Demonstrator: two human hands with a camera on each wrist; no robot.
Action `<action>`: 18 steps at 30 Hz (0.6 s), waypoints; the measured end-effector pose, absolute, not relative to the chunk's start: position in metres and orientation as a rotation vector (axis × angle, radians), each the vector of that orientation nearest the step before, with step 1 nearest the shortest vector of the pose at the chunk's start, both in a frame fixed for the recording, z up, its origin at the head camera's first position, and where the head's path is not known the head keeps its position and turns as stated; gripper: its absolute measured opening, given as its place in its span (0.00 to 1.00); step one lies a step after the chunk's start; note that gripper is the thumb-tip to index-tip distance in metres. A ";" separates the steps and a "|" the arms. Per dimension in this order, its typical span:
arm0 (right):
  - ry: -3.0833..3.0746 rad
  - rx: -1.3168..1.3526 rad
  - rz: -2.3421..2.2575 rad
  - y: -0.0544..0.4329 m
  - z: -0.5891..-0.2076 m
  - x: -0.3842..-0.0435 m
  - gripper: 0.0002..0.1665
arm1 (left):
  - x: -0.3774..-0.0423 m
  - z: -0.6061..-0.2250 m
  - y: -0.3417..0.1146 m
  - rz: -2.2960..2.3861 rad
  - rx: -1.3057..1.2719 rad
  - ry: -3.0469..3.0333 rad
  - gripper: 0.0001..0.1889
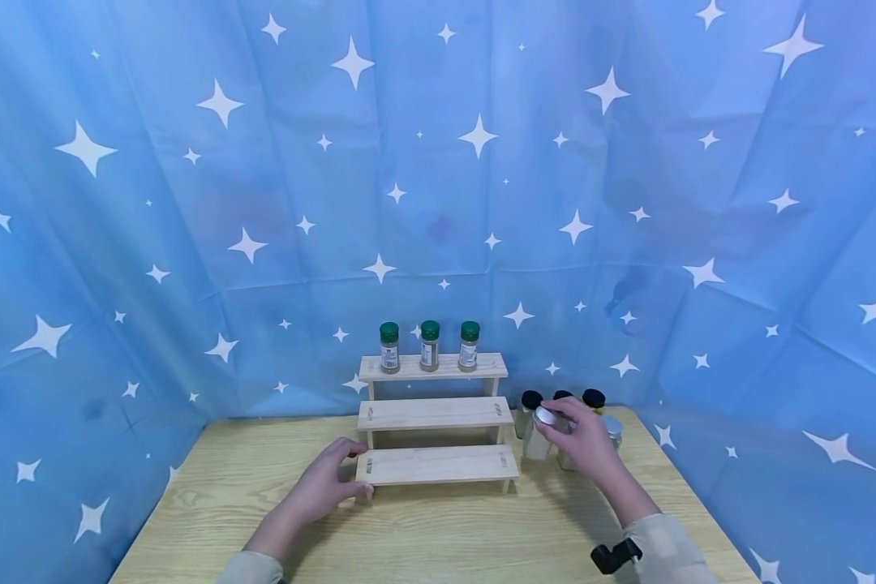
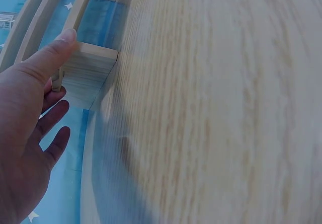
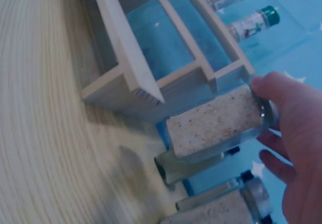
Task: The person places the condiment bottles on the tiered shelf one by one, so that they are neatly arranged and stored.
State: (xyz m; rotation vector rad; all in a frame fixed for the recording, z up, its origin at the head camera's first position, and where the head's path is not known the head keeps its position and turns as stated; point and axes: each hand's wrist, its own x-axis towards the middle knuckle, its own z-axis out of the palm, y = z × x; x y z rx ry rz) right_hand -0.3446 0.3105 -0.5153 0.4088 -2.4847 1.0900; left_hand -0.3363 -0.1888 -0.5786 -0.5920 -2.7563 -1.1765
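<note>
A three-tier wooden shelf rack (image 1: 435, 415) stands on the table. My left hand (image 1: 323, 485) grips the left end of its lowest step, the thumb (image 2: 63, 40) over the front edge and fingertips behind it. By the rack's right end, my right hand (image 1: 591, 444) pinches the silver cap of a clear square spice jar (image 3: 216, 121) filled with pale, speckled grains. This jar is tilted, its base toward the table. Three green-capped spice bottles (image 1: 429, 347) stand in a row on the top step.
Behind my right hand are several other jars, including a black-capped jar (image 1: 531, 401) and a silver-capped jar (image 3: 216, 211). The wooden table (image 1: 438, 539) meets a blue star-patterned curtain (image 1: 438, 219) at the back and sides.
</note>
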 end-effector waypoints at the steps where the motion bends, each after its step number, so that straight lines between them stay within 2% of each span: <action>1: -2.460 0.416 1.125 0.309 -0.513 -0.344 0.22 | -0.337 -0.579 -0.189 -1.173 -0.597 -2.755 0.35; 9: -2.318 0.444 1.290 0.298 -0.498 -0.340 0.20 | -0.336 -0.581 -0.191 -1.180 -0.615 -2.748 0.34; 18: -2.259 0.451 1.407 0.273 -0.474 -0.339 0.23 | -0.337 -0.580 -0.191 -1.209 -0.598 -2.767 0.36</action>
